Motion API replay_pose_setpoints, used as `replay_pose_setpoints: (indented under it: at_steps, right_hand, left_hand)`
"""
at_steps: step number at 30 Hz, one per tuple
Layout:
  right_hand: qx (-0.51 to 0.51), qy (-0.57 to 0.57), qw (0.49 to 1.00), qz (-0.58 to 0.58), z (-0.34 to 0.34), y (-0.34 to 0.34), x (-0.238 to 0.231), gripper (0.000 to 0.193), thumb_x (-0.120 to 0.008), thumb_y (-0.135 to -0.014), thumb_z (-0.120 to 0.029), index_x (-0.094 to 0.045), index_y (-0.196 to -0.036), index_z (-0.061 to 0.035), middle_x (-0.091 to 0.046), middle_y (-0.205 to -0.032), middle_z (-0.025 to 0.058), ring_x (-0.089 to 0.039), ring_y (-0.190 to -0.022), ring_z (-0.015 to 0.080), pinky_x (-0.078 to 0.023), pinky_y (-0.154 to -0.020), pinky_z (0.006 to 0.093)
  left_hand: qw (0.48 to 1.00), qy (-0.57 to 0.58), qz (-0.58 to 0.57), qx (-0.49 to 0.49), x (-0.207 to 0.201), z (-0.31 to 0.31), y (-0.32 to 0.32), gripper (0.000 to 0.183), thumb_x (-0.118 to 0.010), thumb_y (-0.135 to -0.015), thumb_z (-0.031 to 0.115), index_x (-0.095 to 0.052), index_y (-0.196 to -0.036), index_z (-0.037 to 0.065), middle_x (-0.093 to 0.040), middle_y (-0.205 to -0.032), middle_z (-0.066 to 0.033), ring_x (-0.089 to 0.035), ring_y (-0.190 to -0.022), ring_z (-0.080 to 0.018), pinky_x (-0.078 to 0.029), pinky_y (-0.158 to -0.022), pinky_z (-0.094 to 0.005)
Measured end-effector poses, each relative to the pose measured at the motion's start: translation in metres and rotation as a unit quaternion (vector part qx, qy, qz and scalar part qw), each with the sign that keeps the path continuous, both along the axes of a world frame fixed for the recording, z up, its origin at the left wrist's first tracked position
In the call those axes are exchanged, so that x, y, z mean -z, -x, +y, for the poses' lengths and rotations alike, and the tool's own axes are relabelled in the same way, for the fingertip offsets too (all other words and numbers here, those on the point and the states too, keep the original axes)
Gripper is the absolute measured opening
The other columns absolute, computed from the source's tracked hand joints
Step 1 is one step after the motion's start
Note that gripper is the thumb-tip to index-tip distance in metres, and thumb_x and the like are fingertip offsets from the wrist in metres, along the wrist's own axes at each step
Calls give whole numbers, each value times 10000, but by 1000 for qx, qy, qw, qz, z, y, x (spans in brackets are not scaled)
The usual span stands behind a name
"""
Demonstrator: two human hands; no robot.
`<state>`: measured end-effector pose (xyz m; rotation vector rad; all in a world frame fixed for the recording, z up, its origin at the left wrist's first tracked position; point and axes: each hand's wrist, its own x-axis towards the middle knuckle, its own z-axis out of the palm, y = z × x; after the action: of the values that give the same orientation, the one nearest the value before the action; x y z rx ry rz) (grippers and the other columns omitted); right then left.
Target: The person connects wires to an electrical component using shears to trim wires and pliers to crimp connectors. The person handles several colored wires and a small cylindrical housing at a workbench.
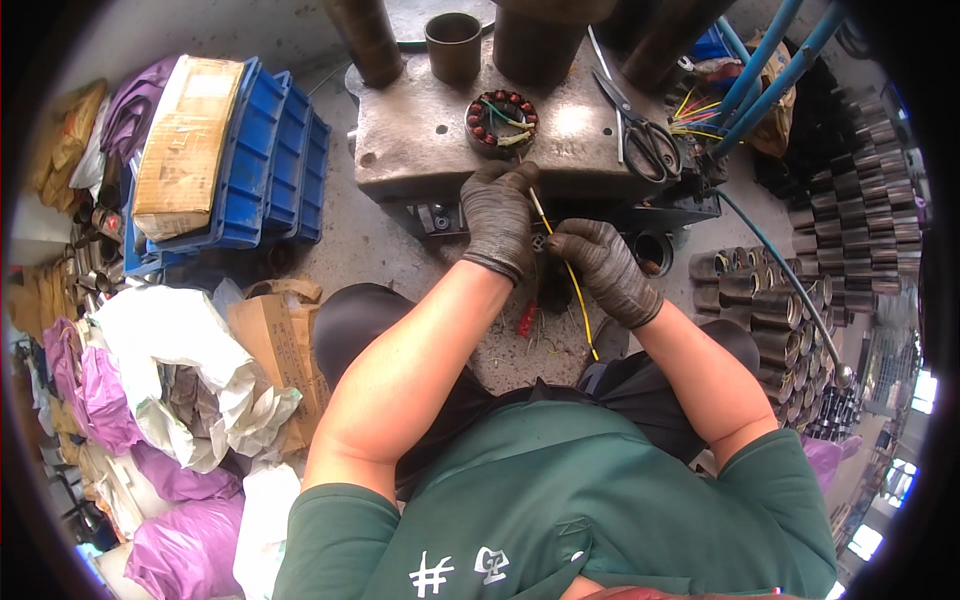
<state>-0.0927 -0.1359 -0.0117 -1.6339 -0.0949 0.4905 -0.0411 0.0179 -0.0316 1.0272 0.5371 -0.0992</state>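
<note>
Both my hands wear grey work gloves. My left hand (pixel 498 215) is closed at the front edge of the metal block, its fingertips just below a small ring-shaped stator (pixel 470 122) with dark red copper coils. Pale and green leads lie across the stator's middle. A thin yellow wire (pixel 581 300) with a white sleeve at its upper end runs from my left fingertips down toward my lap. My right hand (pixel 608 270) is closed, thumb and fingers pinched at the wire lower down. The exact grip of the left fingertips is partly hidden.
Black-handled scissors (pixel 650 145) lie on the metal block (pixel 400 140), with a metal cup (pixel 454 50) behind. Blue crates (pixel 285 160) carrying a cardboard box (pixel 188 140) stand left. Metal cylinders (pixel 770 300) are stacked right. A red object (pixel 527 318) lies on the floor below.
</note>
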Motion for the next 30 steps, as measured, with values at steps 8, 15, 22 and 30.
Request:
replay_pose_setpoints:
  at_steps: [8, 15, 22, 30]
  right_hand:
    - [30, -37, 998, 39, -2, 6, -6, 172, -664, -971, -201, -725, -943, -43, -648, -855, -43, -569, -864, 65, -469, -830, 264]
    - [14, -82, 994, 74, -4, 4, -12, 207, -678, -975, -241, -724, -943, -41, -644, -821, -41, -548, -795, 55, -458, -731, 238]
    - [11, -68, 995, 68, -4, 6, -15, 200, -697, -966, -239, -733, -952, -43, -667, -835, -31, -573, -788, 61, -474, -720, 246]
    - [13, -72, 993, 90, -3, 6, -12, 186, -715, -956, -248, -724, -912, -68, -610, -771, -63, -522, -741, 48, -429, -673, 237]
  left_hand:
    - [992, 23, -47, 117, -12, 0, 24, 253, -668, -999, 270, -717, -1029, 23, -655, -794, -18, -574, -668, -92, -466, -617, -226]
    - [993, 67, -37, 95, -5, -2, 25, 245, -674, -1019, 259, -713, -957, 26, -643, -752, 1, -535, -593, -64, -434, -550, -207]
    - [998, 40, -6, 57, -16, -8, 23, 194, -725, -987, 226, -701, -908, 50, -621, -709, 23, -475, -505, -44, -374, -466, -203]
    - [999, 41, 15, 19, -20, -6, 20, 197, -798, -927, 210, -676, -933, 56, -618, -687, -2, -492, -483, -83, -382, -438, -242]
